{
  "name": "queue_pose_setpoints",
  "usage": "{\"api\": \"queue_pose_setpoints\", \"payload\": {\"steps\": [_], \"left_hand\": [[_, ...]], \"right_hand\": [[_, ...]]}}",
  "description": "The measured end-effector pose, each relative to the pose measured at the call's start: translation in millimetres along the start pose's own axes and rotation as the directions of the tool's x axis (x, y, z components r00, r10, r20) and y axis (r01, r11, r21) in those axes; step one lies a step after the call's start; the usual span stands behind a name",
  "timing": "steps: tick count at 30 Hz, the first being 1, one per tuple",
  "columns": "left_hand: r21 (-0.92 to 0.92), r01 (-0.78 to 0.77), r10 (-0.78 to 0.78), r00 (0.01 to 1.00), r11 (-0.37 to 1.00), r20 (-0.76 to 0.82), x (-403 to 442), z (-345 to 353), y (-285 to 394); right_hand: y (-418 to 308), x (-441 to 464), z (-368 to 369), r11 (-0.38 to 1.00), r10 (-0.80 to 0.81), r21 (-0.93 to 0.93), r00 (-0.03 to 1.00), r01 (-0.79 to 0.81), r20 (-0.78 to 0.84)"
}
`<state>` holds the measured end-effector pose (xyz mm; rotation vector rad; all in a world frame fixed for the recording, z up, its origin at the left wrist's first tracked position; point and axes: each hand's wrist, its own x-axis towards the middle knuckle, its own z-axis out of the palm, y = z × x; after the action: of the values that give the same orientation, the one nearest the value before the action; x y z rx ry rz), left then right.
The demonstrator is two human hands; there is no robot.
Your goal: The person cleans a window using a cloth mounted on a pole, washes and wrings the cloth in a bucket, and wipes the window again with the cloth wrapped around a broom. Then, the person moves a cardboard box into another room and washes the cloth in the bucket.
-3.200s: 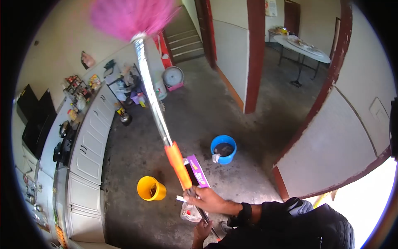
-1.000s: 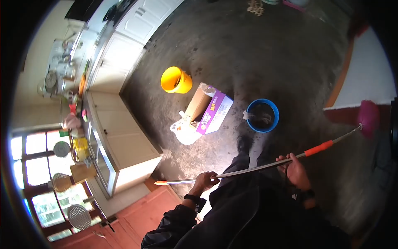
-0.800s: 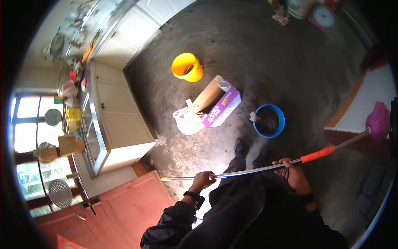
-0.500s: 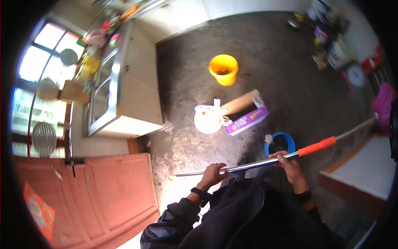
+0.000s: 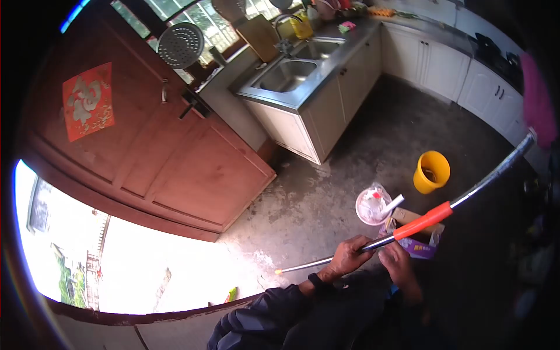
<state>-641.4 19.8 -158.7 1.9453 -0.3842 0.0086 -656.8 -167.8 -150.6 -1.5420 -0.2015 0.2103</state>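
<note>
My left hand (image 5: 351,255) is closed around the metal pole (image 5: 379,242) of a long-handled duster, just below its orange grip (image 5: 423,221). My right hand (image 5: 398,265) is beside the pole under the grip; its fingers are raised, and whether they grasp the pole is hard to tell. The pink duster head (image 5: 536,102) is at the right edge, and the pole's orange-tipped end (image 5: 279,272) points to the lower left. Behind the grip lies an open purple and white box (image 5: 419,249), partly hidden by the pole.
A yellow bucket (image 5: 431,172) and a round bin with a bag (image 5: 373,204) stand on the floor. A double sink (image 5: 289,76) tops the white cabinets (image 5: 338,105). At the left, a red door (image 5: 175,157) stands beside a bright doorway (image 5: 157,262).
The view has swung left toward the door and the doorway. My left hand has moved up the pole, close to the grip and my right hand. The blue bucket is out of sight.
</note>
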Motion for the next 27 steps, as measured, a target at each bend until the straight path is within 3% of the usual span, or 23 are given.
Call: {"api": "queue_pose_setpoints", "payload": {"steps": [2,4,6,10,12,14,17,20,21,24,25,27], "left_hand": [[0.029,0.065,-0.059,0.982,0.997,-0.179,5,-19,-5],[0.053,0.114,-0.087,0.927,0.992,-0.364,10,-42,2],[0.162,0.268,-0.159,0.859,0.95,-0.487,10,-77,-7],[-0.035,0.279,-0.222,0.674,0.96,-0.705,3,-146,-32],[-0.162,0.203,-0.254,0.604,0.966,-0.755,5,-181,-16],[-0.138,0.191,-0.223,0.554,0.972,-0.802,5,-215,-32],[-0.093,0.146,-0.162,0.59,0.985,-0.791,13,-273,-68],[0.174,0.354,-0.099,0.635,0.919,-0.766,17,-318,-108],[0.154,0.417,-0.156,0.618,0.896,-0.77,19,-331,-117],[0.217,0.471,-0.116,0.582,0.855,-0.805,13,-369,-128],[0.171,0.495,-0.173,0.574,0.852,-0.8,8,-382,-124],[0.1,0.508,-0.218,0.527,0.856,-0.821,-8,-408,-144]], "right_hand": [[-2,-2,-14,0.982,0.11,0.155,0.994,-0.104,-0.028],[27,-5,-46,0.979,0.161,0.13,0.987,-0.159,-0.003],[54,-18,-80,0.949,0.307,0.09,0.951,-0.302,-0.048],[106,-44,-134,0.922,0.386,0.027,0.907,-0.387,-0.171],[117,-49,-147,0.903,0.417,-0.017,0.885,-0.429,-0.207],[112,-43,-149,0.884,0.46,0.038,0.852,-0.466,-0.248],[121,-25,-132,0.838,0.54,0.055,0.81,-0.543,-0.231],[130,5,-119,0.811,0.507,-0.274,0.855,-0.516,-0.109],[129,15,-107,0.797,0.511,-0.297,0.849,-0.525,-0.131],[99,57,-41,0.812,0.513,-0.209,0.837,-0.545,-0.189],[86,71,-18,0.813,0.546,-0.145,0.824,-0.565,-0.148],[91,99,4,0.793,0.535,-0.267,0.836,-0.547,-0.125]]}}
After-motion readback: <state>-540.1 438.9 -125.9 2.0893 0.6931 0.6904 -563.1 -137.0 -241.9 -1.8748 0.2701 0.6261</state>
